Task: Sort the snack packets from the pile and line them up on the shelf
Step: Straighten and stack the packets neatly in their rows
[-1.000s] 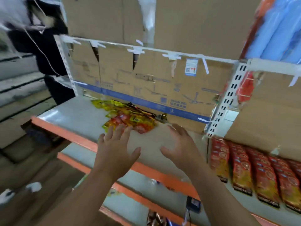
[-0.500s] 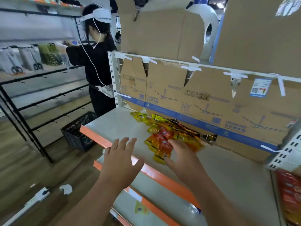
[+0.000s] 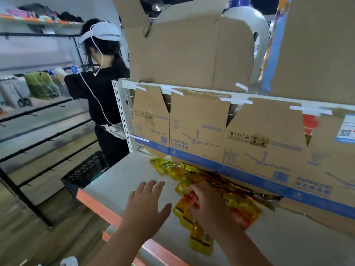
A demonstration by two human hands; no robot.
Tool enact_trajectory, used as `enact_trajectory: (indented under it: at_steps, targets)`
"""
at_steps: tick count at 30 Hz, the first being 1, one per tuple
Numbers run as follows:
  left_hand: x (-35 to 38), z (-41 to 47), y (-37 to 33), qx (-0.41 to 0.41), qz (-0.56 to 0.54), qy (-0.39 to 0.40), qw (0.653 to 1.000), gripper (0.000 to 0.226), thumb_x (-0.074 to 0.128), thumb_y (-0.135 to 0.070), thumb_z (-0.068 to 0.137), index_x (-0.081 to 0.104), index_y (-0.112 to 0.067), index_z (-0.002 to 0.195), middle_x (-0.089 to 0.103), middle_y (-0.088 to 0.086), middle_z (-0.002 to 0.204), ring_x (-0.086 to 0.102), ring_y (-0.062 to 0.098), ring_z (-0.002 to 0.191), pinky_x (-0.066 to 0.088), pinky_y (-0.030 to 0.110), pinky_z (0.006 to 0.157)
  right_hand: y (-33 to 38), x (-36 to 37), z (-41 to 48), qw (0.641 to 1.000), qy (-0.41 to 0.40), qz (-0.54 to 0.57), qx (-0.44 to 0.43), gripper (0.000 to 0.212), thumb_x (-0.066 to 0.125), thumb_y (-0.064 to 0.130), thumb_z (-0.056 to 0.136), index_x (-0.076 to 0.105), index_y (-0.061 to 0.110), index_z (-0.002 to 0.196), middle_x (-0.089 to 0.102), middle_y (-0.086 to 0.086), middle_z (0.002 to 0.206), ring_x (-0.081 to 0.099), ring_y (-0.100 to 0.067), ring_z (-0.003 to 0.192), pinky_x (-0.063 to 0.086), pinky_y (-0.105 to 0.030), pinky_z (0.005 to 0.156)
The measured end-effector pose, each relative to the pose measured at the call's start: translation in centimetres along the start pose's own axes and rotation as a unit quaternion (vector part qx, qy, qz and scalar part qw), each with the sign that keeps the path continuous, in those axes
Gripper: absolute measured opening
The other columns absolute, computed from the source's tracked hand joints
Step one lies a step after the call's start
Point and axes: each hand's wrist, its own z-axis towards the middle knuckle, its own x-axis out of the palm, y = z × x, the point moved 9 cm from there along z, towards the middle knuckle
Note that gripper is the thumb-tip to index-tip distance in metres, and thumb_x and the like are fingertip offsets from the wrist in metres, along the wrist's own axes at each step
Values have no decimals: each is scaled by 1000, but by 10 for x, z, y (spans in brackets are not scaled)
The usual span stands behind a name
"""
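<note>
A pile of yellow, orange and red snack packets (image 3: 241, 205) lies on the grey shelf (image 3: 123, 179) against the cardboard back. A few yellow packets (image 3: 163, 166) trail off to the pile's left, and one yellow packet (image 3: 201, 241) lies near the front edge. My right hand (image 3: 209, 210) is on the pile with its fingers bent down into the packets; the fingertips are hidden, so a grip cannot be made out. My left hand (image 3: 147, 205) hovers just left of the pile, fingers spread, holding nothing.
Flattened cardboard boxes (image 3: 249, 143) taped to the rack form the shelf's back wall. The shelf has an orange front edge (image 3: 96, 205). Another person in black (image 3: 103, 96) stands left of the rack, with a black basket (image 3: 84, 171) on the floor.
The view has swung left and closer to the pile. My right hand has gone forward from the bare shelf onto the packets. My left hand stays open beside it.
</note>
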Motion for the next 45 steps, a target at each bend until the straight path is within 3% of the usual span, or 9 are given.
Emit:
enact_trajectory:
  at_steps: [3,10,13,17,23,27,34,39,45]
  targets:
    - [13,23,-2,20,-2,13,1000,91,9,-77,79,23,-38,160,31,-10,163,25,19,151,31,40,118,-2,13,14,1000,16,-10,13,48,61,40,94,51,33,140,49,13,134,47,-11,126,44,-30,102]
    - [50,84,11,73,-25,42,996,85,20,-76,84,28,-37,160,34,-10,162,30,18,149,36,40,115,-6,44,50,996,17,-59,71,33,54,37,86,55,35,119,55,15,118,56,-15,113,50,-35,94]
    - [73,108,23,100,-17,65,993,77,31,-72,88,32,-37,157,36,-12,159,32,18,147,39,38,113,-9,54,64,987,22,-108,116,42,54,40,87,49,37,128,51,11,131,47,-22,128,43,-44,104]
    - [88,144,44,135,-14,54,989,72,44,-67,75,61,-28,133,60,1,135,56,32,125,55,49,84,-12,71,77,963,46,-185,191,61,54,46,90,34,35,146,42,4,149,32,-30,141,27,-56,112]
    - [118,182,64,189,9,66,980,80,48,-68,67,68,-24,131,66,12,128,58,45,125,51,59,86,-3,97,83,932,-4,-255,260,61,48,50,71,60,32,127,56,-5,129,50,-35,115,40,-61,95]
    - [121,181,64,205,-14,67,976,76,49,-66,68,69,-26,129,67,11,127,57,45,124,48,59,88,-3,103,79,916,-30,-271,294,47,62,49,69,70,34,112,63,-9,122,58,-39,118,48,-64,91]
    - [89,167,59,280,-95,-71,953,34,54,-52,76,71,-27,90,68,-4,87,63,32,83,42,44,76,14,104,78,913,-84,-255,306,27,57,45,69,66,29,89,59,-7,124,57,-36,103,49,-53,89]
    - [94,170,67,254,-86,-50,962,50,55,-57,73,69,-25,109,64,3,115,58,33,98,40,45,78,26,112,72,918,-120,-239,292,16,61,40,71,61,28,82,59,0,103,55,-30,92,48,-45,80]
    - [92,166,69,271,-102,-55,956,31,55,-49,81,73,-28,97,70,-5,94,62,31,83,36,42,76,38,103,68,934,-131,-204,262,29,47,35,74,64,22,94,62,-3,94,63,-29,80,52,-38,66]
